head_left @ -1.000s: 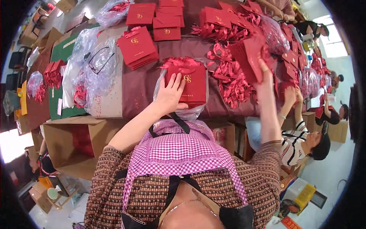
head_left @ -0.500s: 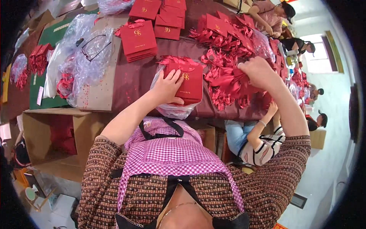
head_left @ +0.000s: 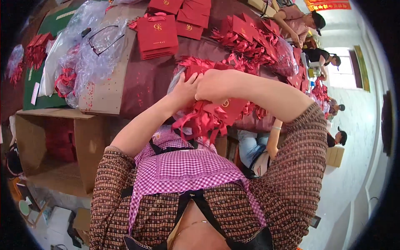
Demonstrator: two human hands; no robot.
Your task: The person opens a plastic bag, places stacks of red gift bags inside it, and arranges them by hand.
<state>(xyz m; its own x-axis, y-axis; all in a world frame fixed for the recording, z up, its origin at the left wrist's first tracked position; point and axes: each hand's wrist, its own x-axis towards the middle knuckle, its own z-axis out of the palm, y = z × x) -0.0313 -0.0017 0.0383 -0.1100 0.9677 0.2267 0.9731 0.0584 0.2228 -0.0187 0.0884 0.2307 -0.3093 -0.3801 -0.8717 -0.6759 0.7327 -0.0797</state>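
My right hand (head_left: 213, 86) is closed on a red gift bag (head_left: 235, 107) with gold print, its red ribbons (head_left: 208, 121) hanging toward me. It has crossed in front of my left hand (head_left: 186, 92). The left hand's visible fingers are apart and rest over a stack of red bags in a clear plastic wrap (head_left: 172, 84). Most of that stack is hidden behind my hands and the held bag. Red ribbon handles (head_left: 196, 62) show beyond my fingertips.
Stacked red bags (head_left: 157, 37) lie farther up the dark red tablecloth (head_left: 135, 79). A ribboned heap (head_left: 250, 41) spreads to the right. Glasses (head_left: 100, 46) lie on clear plastic at left, above an open cardboard box (head_left: 85, 146). A person's arm (head_left: 273, 139) is close on the right.
My right hand has swung left from the ribboned heap, bringing a red bag over the wrapped stack. My left hand stays at the stack. The nearby person's arm has shifted.
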